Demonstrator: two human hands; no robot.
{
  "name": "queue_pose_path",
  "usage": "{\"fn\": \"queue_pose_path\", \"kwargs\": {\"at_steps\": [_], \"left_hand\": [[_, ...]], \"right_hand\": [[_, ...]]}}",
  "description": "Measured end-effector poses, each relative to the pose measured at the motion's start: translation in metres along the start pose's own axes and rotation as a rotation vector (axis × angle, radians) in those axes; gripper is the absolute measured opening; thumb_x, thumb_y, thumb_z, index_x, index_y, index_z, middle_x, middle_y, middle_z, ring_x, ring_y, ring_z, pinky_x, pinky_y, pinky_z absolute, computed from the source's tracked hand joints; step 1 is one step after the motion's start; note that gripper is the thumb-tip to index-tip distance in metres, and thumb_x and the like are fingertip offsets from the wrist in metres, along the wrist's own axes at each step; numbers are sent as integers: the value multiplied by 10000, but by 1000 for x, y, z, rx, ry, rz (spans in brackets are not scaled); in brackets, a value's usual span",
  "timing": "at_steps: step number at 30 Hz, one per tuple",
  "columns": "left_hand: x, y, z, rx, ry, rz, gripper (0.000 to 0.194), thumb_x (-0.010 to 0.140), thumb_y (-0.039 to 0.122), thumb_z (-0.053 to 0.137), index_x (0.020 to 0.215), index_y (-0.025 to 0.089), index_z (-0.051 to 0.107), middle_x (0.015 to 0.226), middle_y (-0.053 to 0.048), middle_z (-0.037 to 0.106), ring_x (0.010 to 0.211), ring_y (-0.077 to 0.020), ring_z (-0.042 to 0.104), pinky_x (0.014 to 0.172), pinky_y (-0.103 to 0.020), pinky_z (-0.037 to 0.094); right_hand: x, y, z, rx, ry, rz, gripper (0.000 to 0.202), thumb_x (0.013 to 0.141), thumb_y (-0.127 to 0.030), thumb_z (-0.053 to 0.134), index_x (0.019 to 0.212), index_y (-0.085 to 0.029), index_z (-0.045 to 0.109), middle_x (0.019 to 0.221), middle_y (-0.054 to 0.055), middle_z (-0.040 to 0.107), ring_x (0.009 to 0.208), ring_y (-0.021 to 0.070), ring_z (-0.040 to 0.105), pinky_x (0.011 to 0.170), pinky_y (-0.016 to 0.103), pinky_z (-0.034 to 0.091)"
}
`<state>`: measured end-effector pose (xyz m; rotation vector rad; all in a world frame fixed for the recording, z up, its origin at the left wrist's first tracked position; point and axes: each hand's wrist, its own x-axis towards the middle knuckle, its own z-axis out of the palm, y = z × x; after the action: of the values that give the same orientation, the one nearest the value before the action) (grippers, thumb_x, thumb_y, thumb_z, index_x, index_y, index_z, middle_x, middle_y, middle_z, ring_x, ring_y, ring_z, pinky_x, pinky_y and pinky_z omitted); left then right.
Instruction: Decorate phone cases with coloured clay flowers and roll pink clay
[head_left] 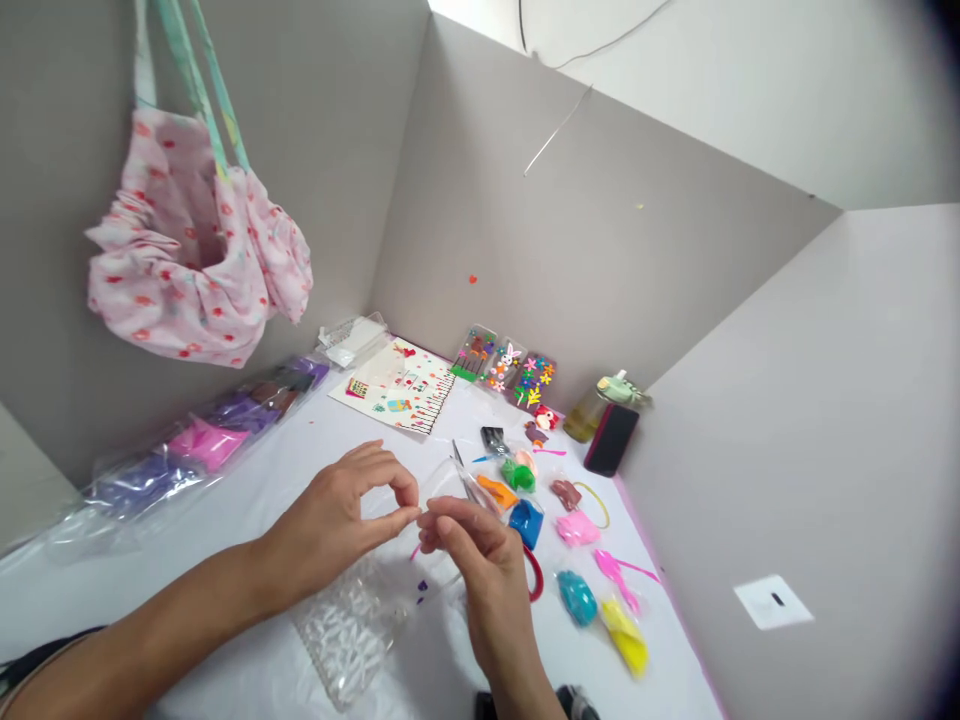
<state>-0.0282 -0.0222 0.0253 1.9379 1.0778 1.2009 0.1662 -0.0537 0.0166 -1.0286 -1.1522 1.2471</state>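
Note:
My left hand [337,520] is raised over the table with thumb and forefinger pinched together. Almost touching it, my right hand [480,560] also has its fingertips pressed together. Whatever sits between the fingertips is too small to make out. Below my left wrist lies a clear plastic piece with a whitish raised pattern [349,630]. A few small dark purple bits [421,588] are on the table between the hands. Behind my right hand is a pair of scissors [535,576] with a red handle, partly hidden, its blades pointing away.
Packets of soft clay in blue [526,522], orange [496,492], teal [577,597] and yellow [625,637] lie at right. Farther back are a decorated paper [397,388], several decorated cases [535,380], a bottle [592,410] and a phone [611,440]. A pink cloth bag [187,270] hangs at left.

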Motion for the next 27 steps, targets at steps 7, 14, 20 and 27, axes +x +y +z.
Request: {"fn": "queue_pose_path", "kwargs": {"at_steps": [7,14,20,27], "left_hand": [[64,-62,-62,-102,185,-229,218,789,410,807,795,213,714,783,9,720,740,-194,680,729,-331,573],[145,-132,-109,-176,525,-431,190,1021,327,691,1071,143,686,996,-36,709,800,-160,690,715,-319,612],[175,-166,-108,-264,585,-535,245,1023,317,692,1198,146,673,1125,-69,713,899,-190,716,765,-356,637],[190,-182,-114,-237,580,-589,248,1023,316,693,1204,146,672,1126,-70,714,896,-189,718,760,-352,639]], "right_hand": [[6,0,-3,136,122,96,324,689,-460,949,867,-200,872,770,75,807,657,172,669,669,304,571],[4,-1,0,136,69,100,302,717,-453,929,873,-203,866,768,66,802,650,162,649,653,288,550],[5,1,-3,131,69,125,319,713,-472,935,876,-207,864,780,66,802,661,165,659,664,288,556],[4,2,-5,116,42,134,329,743,-485,921,897,-200,865,798,81,802,689,177,668,694,294,555]]}}
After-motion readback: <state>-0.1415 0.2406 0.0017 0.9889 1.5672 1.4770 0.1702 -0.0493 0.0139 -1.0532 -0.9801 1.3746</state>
